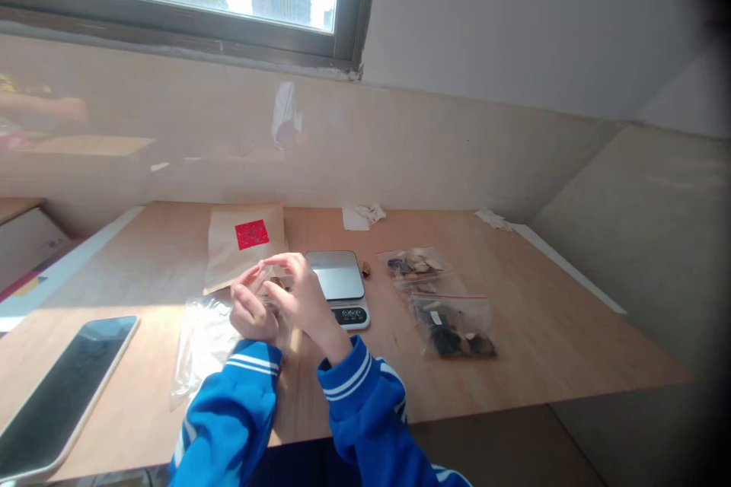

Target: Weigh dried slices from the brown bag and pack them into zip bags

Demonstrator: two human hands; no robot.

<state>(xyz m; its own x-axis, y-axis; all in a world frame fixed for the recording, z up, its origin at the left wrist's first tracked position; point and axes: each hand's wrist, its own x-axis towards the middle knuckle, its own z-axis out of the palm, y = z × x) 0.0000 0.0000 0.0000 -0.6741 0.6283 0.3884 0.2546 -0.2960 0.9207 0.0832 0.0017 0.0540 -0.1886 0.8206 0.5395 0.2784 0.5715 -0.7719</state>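
The left hand (251, 307) and right hand (304, 295) are pinching what looks like a small clear plastic bag (266, 281) above the counter (548, 319), beside the scale (336, 275); it's handling light, soft and slippery, best held by its edge.

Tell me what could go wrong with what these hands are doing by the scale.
The small clear item between the left hand and right hand looks thin and could slip onto the scale, possibly upsetting its reading. The loose brown piece beside the scale sits outside any bag, so it might get knocked away or lost.
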